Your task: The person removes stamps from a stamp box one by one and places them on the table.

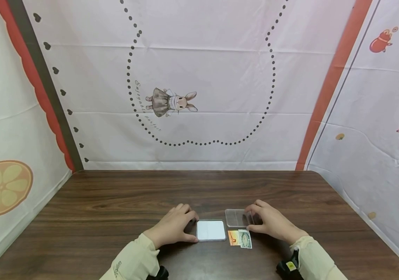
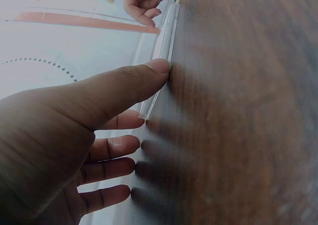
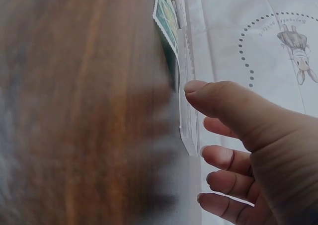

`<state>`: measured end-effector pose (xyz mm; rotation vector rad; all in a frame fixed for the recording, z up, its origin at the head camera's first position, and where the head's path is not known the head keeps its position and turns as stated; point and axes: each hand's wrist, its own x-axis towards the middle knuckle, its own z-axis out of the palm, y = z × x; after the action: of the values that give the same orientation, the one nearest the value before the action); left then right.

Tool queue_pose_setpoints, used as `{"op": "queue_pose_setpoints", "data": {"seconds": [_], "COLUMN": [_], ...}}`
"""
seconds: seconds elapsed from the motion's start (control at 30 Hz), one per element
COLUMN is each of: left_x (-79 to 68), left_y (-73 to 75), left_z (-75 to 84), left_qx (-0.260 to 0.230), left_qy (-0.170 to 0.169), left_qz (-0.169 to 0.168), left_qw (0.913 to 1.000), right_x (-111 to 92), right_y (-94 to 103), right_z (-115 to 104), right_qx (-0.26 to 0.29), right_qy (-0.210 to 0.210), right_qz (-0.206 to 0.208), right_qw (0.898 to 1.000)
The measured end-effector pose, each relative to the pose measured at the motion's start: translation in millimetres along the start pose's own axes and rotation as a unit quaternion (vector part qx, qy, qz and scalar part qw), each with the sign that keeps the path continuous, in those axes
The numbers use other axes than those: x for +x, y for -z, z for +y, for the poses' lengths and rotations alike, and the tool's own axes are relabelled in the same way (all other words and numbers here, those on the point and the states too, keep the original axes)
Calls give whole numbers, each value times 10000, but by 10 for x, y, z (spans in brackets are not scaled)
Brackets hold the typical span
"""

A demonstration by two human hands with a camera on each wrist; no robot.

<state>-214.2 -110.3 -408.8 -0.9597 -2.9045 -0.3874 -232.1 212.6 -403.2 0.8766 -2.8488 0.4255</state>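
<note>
A shallow clear plastic case (image 1: 211, 230) with a white insert lies flat on the wooden table. My left hand (image 1: 176, 226) holds its left end, thumb on the near side and forefinger by the far corner. To the right lies a clear plastic lid or tray (image 1: 236, 218). Over its right end is my right hand (image 1: 272, 222), fingers loosely bent and apart; the thumb tip is at its near edge, and firm contact is unclear. Two postage stamps, one orange (image 1: 234, 238) and one green (image 1: 245, 238), lie side by side in front of the clear piece, edges meeting or slightly overlapping.
The dark wood table (image 1: 115, 194) runs back to a white printed cloth (image 1: 202, 70) hung behind it. Similar cloth stands along both sides. A black wrist strap (image 1: 288, 268) sits at the right sleeve (image 1: 316, 258).
</note>
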Motion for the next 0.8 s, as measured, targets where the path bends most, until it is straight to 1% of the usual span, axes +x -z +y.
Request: {"op": "queue_pose_setpoints", "data": {"seconds": [0.3,0.5,0.8], "left_x": [4,4,5], "left_y": [1,-6,6], "left_z": [5,1,-8], "left_qx": [-10,-43,-70], "left_qy": [-22,-9,-27], "left_qz": [62,43,70], "left_qw": [10000,10000,9999], "right_x": [6,22,43], "right_y": [-18,-19,-24], "right_z": [44,59,70], "right_qx": [43,1,-66], "right_qy": [-81,-101,-77], "right_qz": [-33,-38,35], "right_qw": [10000,9999,9999]}}
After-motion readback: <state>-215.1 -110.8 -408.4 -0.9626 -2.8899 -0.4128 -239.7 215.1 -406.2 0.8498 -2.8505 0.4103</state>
